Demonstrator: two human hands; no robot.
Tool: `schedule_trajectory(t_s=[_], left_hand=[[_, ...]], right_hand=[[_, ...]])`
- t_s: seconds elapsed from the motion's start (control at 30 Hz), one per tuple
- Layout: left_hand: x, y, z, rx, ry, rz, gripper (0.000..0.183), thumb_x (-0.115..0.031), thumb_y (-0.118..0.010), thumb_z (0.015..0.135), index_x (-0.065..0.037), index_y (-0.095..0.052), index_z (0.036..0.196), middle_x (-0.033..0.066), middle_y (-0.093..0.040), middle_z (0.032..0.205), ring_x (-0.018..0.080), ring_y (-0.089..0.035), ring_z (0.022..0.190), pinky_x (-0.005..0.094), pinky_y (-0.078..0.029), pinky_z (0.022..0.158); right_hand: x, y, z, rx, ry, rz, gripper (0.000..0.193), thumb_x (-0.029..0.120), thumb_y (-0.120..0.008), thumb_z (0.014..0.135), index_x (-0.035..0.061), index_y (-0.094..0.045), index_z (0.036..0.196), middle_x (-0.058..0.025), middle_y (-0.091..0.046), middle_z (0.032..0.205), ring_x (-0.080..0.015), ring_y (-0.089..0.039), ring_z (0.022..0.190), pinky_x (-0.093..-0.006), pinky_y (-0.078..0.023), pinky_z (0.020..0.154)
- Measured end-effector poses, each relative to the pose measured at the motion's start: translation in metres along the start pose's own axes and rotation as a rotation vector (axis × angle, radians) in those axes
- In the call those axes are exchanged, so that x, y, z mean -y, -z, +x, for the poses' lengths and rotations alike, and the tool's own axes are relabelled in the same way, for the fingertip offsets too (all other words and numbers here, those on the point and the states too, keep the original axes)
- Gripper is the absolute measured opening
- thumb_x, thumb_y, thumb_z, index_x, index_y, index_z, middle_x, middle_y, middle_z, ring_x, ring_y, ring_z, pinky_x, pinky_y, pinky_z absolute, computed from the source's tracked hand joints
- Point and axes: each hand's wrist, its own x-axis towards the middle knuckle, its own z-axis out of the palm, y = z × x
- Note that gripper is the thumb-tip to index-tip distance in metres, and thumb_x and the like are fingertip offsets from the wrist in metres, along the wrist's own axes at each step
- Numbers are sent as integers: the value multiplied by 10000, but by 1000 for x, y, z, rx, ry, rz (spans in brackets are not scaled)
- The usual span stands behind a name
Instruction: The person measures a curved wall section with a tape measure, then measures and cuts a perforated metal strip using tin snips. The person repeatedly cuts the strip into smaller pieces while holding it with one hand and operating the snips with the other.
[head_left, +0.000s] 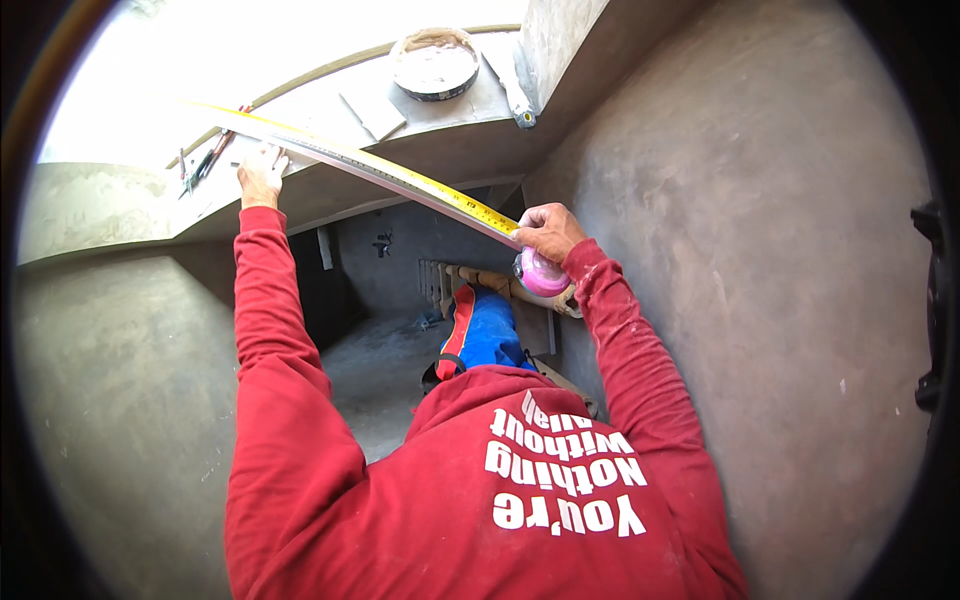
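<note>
- Our right hand [552,230] is closed around the front of a tape measure [542,272], whose round pink case hangs just below the fingers, to the right of the middle of the view.
- The yellow blade [475,209] is drawn out, slanting up and left from that hand and across the ledge [330,122], until its far part fades into the glare.
- A pale strip runs along the lower edge of the blade; we cannot tell whether it is a separate piece.
- Our left hand [262,176] reaches to the front edge of the ledge, just below the blade; its fingertips are washed out, so we cannot tell whether it grips anything.
- Just left of that hand we see slim dark tools [212,157] with touches of red.
- Farther right on the ledge lie a flat white piece [373,115], a round black tub [440,96] holding pale paste and, near the wall corner, a long tool [515,98] whose handle end juts over the edge.
- Below, we see our red sweatshirt [420,480] with white lettering and blue trousers [491,332], between grey walls [740,250].
</note>
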Motion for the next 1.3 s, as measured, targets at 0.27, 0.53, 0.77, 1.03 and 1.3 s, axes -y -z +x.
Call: schedule_trajectory(t_s=[0.27, 0.53, 0.77, 1.03, 1.3], left_hand=[[30, -41, -228, 484, -886, 823, 204, -83, -699, 865, 2, -648, 1044, 140, -622, 964, 265, -638, 845, 382, -531, 788], [45, -81, -291, 497, -690, 820, 356, -197, -800, 839, -3, -559, 1017, 106, -585, 804, 227, -587, 635, 364, -516, 627], [45, -89, -290, 552, -451, 804, 327, -248, -788, 834, 8, -611, 935, 165, -704, 748, 314, -707, 673, 384, -553, 651], [65, -92, -281, 546, 39, 387, 144, -2, -706, 893, 17, -611, 1000, 119, -723, 885, 191, -732, 759, 304, -619, 693], [75, -104, -285, 435, 249, 72, 215, 65, -672, 882, -5, -555, 1047, 115, -706, 949, 219, -739, 819, 337, -643, 704]], right_hand=[[-1, 3, 4, 0, 41, -26, 141, 157, -741, 816, 30, -697, 773, -4, -621, 668, -77, -536, 608, -285, -469, 592], [-4, 3, 8, 65, 26, -18, 139, 146, -739, 828, 27, -686, 779, 2, -616, 684, -72, -525, 619, -277, -467, 609], [-6, 3, 11, 76, 53, 6, 139, 150, -730, 839, 27, -687, 791, 2, -625, 692, -66, -525, 617, -272, -460, 600], [0, 3, 11, 108, 36, 18, 154, 163, -722, 839, 14, -697, 810, -18, -645, 708, -89, -556, 637, -283, -480, 632], [6, 0, 7, -29, 108, -143, 187, 225, -731, 783, 40, -721, 814, -138, -683, 726, -240, -681, 702, -365, -539, 713]])
